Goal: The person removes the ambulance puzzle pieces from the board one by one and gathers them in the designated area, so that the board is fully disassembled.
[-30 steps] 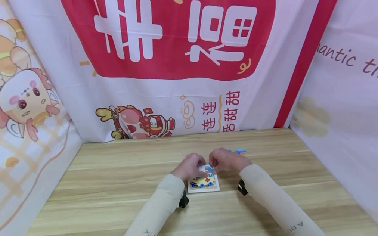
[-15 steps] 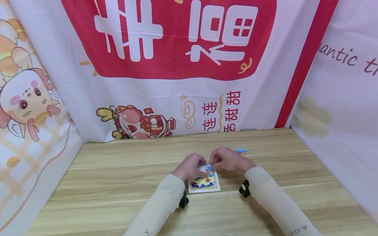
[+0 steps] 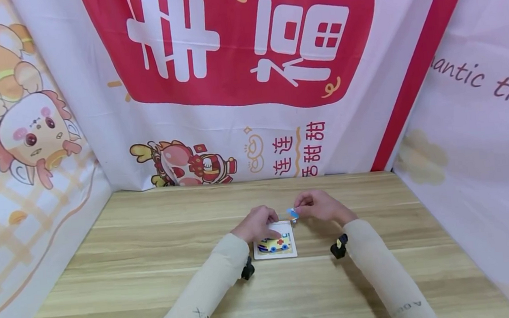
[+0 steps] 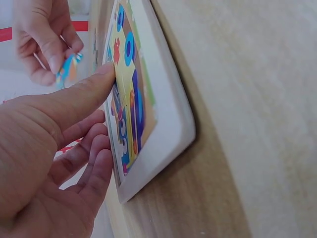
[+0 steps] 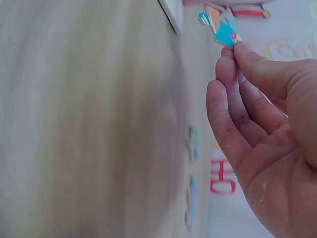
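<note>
A small square jigsaw puzzle [image 3: 275, 250] in a white frame lies on the wooden table, showing a yellow ambulance with a red cross. My left hand [image 3: 256, 224] holds it at its left and far side. In the left wrist view the left thumb [image 4: 94, 91] presses on the picture, and the other fingers curl at the frame's edge. Just beyond the puzzle's far right corner, my right hand [image 3: 320, 206] pinches a blue and orange puzzle piece [image 5: 224, 29] between thumb and fingertips, above the table. Bare white backing shows along the puzzle's far part.
Two loose puzzle pieces [image 5: 193, 144] lie on the table beside the right hand in the right wrist view; the hand hides them from the head view. Printed cloth [image 3: 247, 79] hangs behind the table [image 3: 152, 238] and along both sides.
My right hand has lifted the blue and orange piece off the puzzle's far right corner and drawn back to the right with it. My left hand stays in place on the puzzle.
</note>
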Demonstrator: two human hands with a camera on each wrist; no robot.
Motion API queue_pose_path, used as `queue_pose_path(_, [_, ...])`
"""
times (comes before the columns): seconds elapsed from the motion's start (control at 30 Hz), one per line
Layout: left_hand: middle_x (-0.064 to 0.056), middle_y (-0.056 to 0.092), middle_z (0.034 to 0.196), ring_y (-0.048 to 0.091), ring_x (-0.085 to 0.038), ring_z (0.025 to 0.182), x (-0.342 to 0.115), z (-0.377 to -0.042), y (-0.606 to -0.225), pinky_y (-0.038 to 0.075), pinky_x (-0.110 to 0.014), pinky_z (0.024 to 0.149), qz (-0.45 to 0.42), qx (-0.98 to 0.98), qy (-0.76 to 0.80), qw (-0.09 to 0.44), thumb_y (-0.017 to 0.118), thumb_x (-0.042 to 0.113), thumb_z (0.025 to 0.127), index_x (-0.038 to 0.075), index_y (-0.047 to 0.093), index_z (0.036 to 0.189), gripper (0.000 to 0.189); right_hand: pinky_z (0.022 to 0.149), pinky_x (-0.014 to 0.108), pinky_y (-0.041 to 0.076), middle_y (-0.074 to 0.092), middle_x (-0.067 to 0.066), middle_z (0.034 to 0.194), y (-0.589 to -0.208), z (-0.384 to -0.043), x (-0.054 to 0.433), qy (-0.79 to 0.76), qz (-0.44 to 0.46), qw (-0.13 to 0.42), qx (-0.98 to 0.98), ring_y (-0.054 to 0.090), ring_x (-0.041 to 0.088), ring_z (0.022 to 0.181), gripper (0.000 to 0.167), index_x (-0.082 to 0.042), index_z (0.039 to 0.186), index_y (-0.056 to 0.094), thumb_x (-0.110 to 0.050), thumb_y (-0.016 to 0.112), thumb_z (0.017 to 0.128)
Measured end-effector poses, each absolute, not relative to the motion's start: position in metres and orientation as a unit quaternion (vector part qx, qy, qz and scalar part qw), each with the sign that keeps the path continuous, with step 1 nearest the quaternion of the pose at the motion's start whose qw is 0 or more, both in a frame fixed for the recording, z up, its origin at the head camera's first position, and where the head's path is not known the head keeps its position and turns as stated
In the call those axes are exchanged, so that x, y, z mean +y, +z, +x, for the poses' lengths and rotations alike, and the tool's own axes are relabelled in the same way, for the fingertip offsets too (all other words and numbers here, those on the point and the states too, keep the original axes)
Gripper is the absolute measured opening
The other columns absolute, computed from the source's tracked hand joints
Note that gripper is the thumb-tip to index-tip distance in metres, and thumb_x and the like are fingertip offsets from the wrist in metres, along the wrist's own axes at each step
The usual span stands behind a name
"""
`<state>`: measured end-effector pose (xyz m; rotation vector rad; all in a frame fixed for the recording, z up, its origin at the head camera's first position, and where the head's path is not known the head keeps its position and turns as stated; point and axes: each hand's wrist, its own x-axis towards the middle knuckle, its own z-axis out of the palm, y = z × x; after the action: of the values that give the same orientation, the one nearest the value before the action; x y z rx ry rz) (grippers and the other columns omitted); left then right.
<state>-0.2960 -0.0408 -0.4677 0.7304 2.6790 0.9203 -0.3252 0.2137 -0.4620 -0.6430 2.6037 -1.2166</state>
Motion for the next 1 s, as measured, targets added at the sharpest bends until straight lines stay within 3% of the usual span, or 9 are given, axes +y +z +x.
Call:
queue_pose_path(0.27, [-0.009,0.070,0.116,0.064,-0.022,0.107,-0.040,-0.294,-0.466,0.054,-0.040,0.102,0.237,0.915,0.307,0.114,0.089,0.018,0.086,0.002,0.073,0.119,0.040,0.087,0.036,0.055,0.073,0.014,0.108,-0.445,-0.337,0.278,-0.402,-0.135,0.076,0.902,0.067,0.025,0.099,0.026,-0.004,0.119,0.071,-0.026,0.068,0.105])
queue_pose_path(0.53, [-0.010,0.070,0.118,0.064,-0.024,0.109,-0.040,-0.293,-0.466,0.054,-0.041,0.104,0.229,0.913,0.317,0.118,0.089,0.017,0.086,0.002,0.072,0.120,0.041,0.079,0.023,0.055,0.071,0.026,0.116,-0.439,-0.337,0.336,-0.438,-0.078,0.026,0.895,0.064,0.017,0.095,0.034,0.009,0.127,0.066,-0.017,0.065,0.105])
queue_pose_path(0.67, [-0.010,0.070,0.118,0.064,-0.024,0.110,-0.040,-0.293,-0.466,0.054,-0.041,0.104,0.231,0.913,0.315,0.118,0.089,0.018,0.086,0.002,0.073,0.119,0.041,0.079,0.024,0.055,0.072,0.025,0.117,-0.446,-0.336,0.349,-0.427,-0.044,0.027,0.903,0.062,0.014,0.094,0.033,0.012,0.124,0.066,-0.015,0.066,0.105])
queue_pose_path(0.8, [-0.010,0.070,0.118,0.064,-0.024,0.110,-0.040,-0.293,-0.466,0.054,-0.041,0.104,0.232,0.914,0.311,0.116,0.089,0.017,0.085,0.003,0.073,0.119,0.040,0.081,0.025,0.052,0.075,0.024,0.114,-0.456,-0.334,0.348,-0.416,-0.018,0.030,0.909,0.062,0.018,0.096,0.028,0.009,0.119,0.070,-0.014,0.065,0.104])
queue_pose_path(1.0, [-0.009,0.070,0.118,0.064,-0.023,0.110,-0.040,-0.292,-0.466,0.054,-0.040,0.104,0.229,0.916,0.309,0.117,0.088,0.018,0.087,0.003,0.072,0.120,0.040,0.076,0.022,0.051,0.078,0.020,0.102,-0.469,-0.336,0.344,-0.418,0.011,0.023,0.908,0.065,0.016,0.090,0.025,0.009,0.116,0.073,-0.011,0.067,0.102])
